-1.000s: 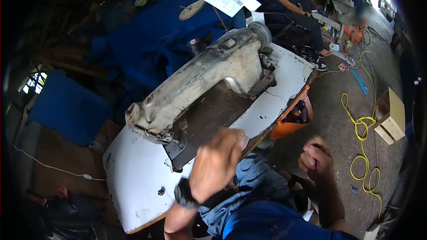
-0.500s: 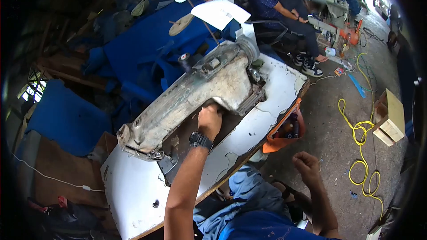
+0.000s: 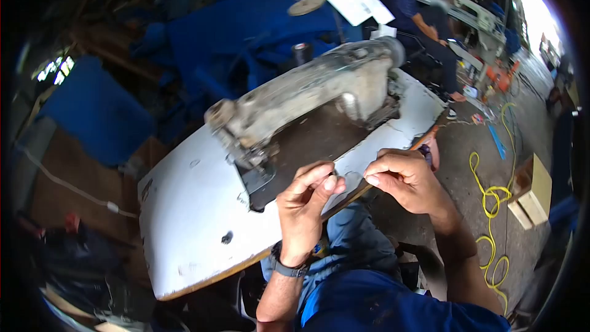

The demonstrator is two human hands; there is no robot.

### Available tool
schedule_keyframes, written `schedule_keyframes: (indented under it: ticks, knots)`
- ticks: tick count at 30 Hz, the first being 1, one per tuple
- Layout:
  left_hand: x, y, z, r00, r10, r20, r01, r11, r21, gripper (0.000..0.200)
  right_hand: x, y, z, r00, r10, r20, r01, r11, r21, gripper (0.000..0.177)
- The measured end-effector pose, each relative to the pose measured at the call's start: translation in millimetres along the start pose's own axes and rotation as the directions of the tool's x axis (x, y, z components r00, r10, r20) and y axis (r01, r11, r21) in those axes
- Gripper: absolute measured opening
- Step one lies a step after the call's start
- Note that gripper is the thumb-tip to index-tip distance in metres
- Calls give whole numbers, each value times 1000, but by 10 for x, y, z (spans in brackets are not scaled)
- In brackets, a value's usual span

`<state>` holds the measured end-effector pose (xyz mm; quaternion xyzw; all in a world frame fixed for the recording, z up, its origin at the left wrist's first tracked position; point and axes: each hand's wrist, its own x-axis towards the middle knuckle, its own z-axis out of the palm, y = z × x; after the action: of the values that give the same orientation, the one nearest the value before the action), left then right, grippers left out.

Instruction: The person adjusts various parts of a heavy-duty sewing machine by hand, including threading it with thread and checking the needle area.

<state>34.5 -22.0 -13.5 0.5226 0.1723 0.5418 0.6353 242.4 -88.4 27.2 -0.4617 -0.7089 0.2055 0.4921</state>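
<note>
My left hand (image 3: pixel 304 204), with a dark watch (image 3: pixel 290 267) on its wrist, is raised over the front edge of a white sewing table (image 3: pixel 190 209). Its thumb and fingers are pinched together; a tiny dark spot shows between them, too small to name. Just to its right, my right hand (image 3: pixel 409 179) also pinches thumb against fingers, and what it holds, if anything, does not show. The two hands are apart. Beyond them stands a worn, dirty industrial sewing machine (image 3: pixel 319 92), touched by neither hand. A small dark piece (image 3: pixel 227 237) lies on the tabletop.
Blue cloth (image 3: pixel 227 24) is heaped behind the machine, near a dark thread spool (image 3: pixel 301 54). Another person (image 3: pixel 424 18) sits at the back right. On the floor at right are a yellow cord (image 3: pixel 488 200) and a wooden box (image 3: pixel 533 190).
My left hand has come away from beneath the machine's arm toward me. My right hand has risen from beside my lap to meet it. The camera view has shifted.
</note>
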Motion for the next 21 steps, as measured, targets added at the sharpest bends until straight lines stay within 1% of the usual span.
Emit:
schedule_keyframes:
  ticks: [1, 3, 4, 5, 6, 7, 12, 14, 18, 21]
  knots:
    - [-53, 4, -67, 1000, -13, -18, 12, 998, -56, 24, 88, -72, 73, 997, -36, 63, 36, 999, -2, 5]
    - [-144, 62, -149, 997, -68, -41, 60, 983, -171, 27, 208, -171, 237, 986, -104, 127, 100, 994, 34, 5]
    - [-188, 90, -213, 996, -91, -1, 89, 978, -189, 32, 247, -203, 303, 980, -132, 152, 129, 991, 32, 5]
    - [-228, 112, -243, 997, -74, -8, 71, 974, -215, 33, 274, -233, 352, 973, -156, 172, 154, 988, 28, 5]
    - [-267, 121, -253, 998, -61, -10, 57, 969, -242, 34, 292, -268, 384, 972, -131, 195, 139, 990, -28, 5]
    - [-297, 129, -262, 999, -53, -8, 49, 962, -270, 35, 302, -284, 429, 971, -158, 179, 172, 983, -68, 5]
    - [-356, 85, -341, 997, -60, -46, 46, 966, -254, 35, 305, -338, 565, 956, -262, 130, 290, 906, -308, 10]
    - [-359, 54, -369, 995, -75, -72, 55, 966, -254, 34, 295, -342, 578, 951, -273, 143, 307, 884, -353, 11]
    - [-370, -37, -395, 989, -103, -104, 80, 977, -198, 31, 290, -350, 591, 950, -264, 169, 311, 856, -413, 13]
    - [-371, -102, -422, 987, -117, -113, 95, 978, -184, 30, 286, -333, 628, 955, -251, 156, 293, 871, -393, 12]
